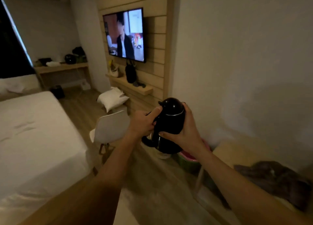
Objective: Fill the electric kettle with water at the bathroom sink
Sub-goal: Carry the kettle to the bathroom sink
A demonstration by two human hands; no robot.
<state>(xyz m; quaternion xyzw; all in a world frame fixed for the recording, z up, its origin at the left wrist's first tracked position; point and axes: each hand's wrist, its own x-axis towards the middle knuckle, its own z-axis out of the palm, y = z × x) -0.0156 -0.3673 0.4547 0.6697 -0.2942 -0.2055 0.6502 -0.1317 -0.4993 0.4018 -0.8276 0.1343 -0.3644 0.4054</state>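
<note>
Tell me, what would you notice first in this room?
First the black kettle, held up in the middle by the left hand and right hand. Then the glowing TV on the wooden wall behind it, and the big white bed on the left.

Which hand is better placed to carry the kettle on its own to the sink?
Left, probably. The left hand is closed on the handle side of the kettle, thumb up by the lid. The right hand only cups the smooth body, a weaker grip for carrying.
</note>
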